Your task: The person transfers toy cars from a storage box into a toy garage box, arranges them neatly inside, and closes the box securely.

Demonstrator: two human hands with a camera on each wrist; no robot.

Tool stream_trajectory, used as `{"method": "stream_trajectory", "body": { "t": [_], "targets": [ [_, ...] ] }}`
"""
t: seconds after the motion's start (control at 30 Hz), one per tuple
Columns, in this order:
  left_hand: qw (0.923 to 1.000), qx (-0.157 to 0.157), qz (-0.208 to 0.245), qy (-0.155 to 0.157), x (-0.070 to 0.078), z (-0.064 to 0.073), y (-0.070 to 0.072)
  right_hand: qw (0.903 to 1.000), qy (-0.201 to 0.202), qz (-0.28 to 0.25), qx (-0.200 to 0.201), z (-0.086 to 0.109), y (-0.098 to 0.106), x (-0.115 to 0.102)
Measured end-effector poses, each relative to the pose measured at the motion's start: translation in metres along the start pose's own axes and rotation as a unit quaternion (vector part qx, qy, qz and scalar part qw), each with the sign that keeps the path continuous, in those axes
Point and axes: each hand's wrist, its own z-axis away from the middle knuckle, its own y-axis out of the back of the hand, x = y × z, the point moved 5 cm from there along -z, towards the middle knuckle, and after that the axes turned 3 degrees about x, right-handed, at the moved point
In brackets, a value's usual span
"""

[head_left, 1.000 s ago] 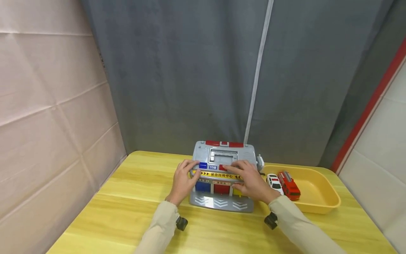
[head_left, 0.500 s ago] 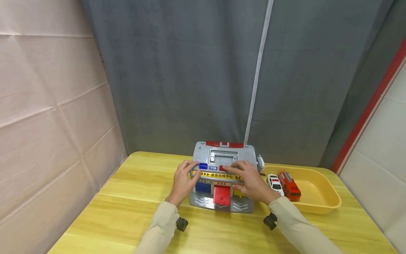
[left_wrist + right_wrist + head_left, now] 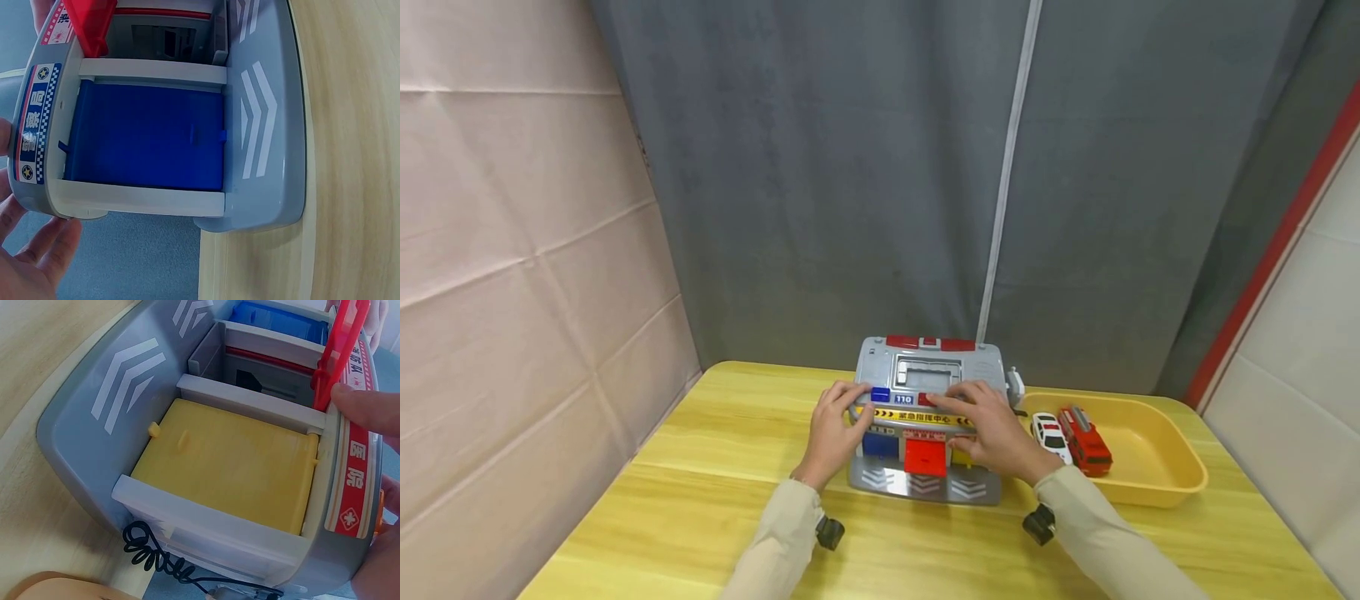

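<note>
A grey toy emergency-station garage (image 3: 925,490) stands on the table in the head view. My left hand (image 3: 832,429) grips its left end, with the index finger beside a blue button (image 3: 881,393) on top. At the other end, my right hand (image 3: 996,429) holds the front edge between thumb and fingers. Its index finger touches the red button (image 3: 927,399). The middle red door (image 3: 344,347) stands swung outward, baring the bay behind it. Down and closed are the blue door (image 3: 144,137) and the yellow door (image 3: 225,462).
To the right lies a yellow tray (image 3: 1157,492) holding a white toy car (image 3: 1051,437) and a red toy fire truck (image 3: 1086,442). A black coiled cord (image 3: 153,553) hangs at the garage's right side. A grey curtain (image 3: 850,183) hangs behind the table.
The red middle door was down one second ago. It has swung outward and now sticks out from the front. Both hands have kept their places on the garage.
</note>
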Motion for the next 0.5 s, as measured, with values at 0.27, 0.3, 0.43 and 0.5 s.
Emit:
{"method": "stream_trajectory", "body": {
  "t": [0.27,0.3,0.43,0.5],
  "targets": [
    [1.0000,0.006,0.002,-0.006,-0.0004,0.0004,-0.0006,1.0000,0.002,0.003,-0.008,0.0010,-0.0009,-0.0001],
    [1.0000,0.006,0.002,-0.006,-0.0004,0.0005,-0.0007,1.0000,0.002,0.003,-0.008,0.0010,-0.0007,-0.0002],
    [1.0000,0.005,0.001,-0.003,-0.0002,0.0008,-0.0007,0.9999,-0.003,-0.001,-0.010,0.0012,-0.0006,-0.0003],
    [1.0000,0.005,0.001,-0.002,-0.0001,0.0008,-0.0007,0.9999,-0.005,-0.001,-0.011,0.0013,-0.0009,-0.0001]
  ]
}}
